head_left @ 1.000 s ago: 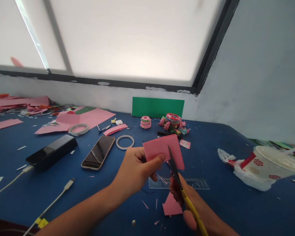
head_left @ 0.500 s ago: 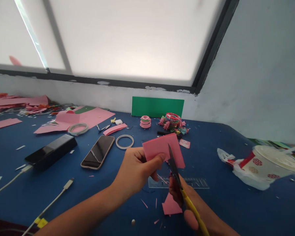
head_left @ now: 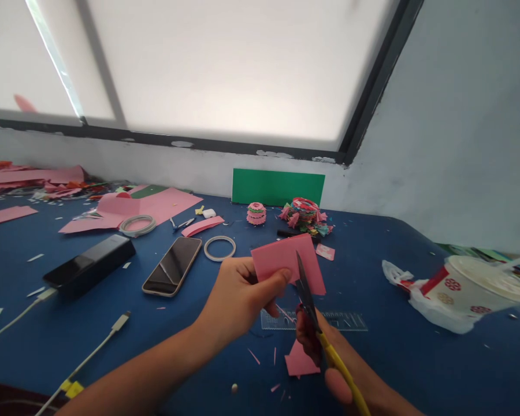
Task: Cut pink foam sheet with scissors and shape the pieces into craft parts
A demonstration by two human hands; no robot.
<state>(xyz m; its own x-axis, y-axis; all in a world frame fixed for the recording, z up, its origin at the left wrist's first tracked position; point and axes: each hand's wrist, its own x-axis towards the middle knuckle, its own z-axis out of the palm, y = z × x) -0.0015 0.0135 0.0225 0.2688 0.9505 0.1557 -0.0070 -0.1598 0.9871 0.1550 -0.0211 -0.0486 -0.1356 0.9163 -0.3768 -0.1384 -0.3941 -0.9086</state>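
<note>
Between thumb and fingers, my left hand (head_left: pixel 247 292) pinches a folded piece of pink paper (head_left: pixel 274 260) by its lower left part. My right hand (head_left: pixel 320 341) grips a pair of scissors (head_left: pixel 308 294) with yellow handles. Their dark blades point upward, and one blade lies across the front of the paper near its right side. Under the hands, a clear ruler (head_left: pixel 340 322) lies flat on the blue table. A pink paper offcut (head_left: pixel 302 359) and thin slivers are on the table beside my right hand.
A phone (head_left: pixel 173 266), a black power bank (head_left: pixel 91 263) and tape rolls (head_left: pixel 219 248) lie to the left. Paper ornaments (head_left: pixel 256 214) stand at the back before a green card (head_left: pixel 278 188). A lidded cup (head_left: pixel 472 292) in a plastic bag is on the right.
</note>
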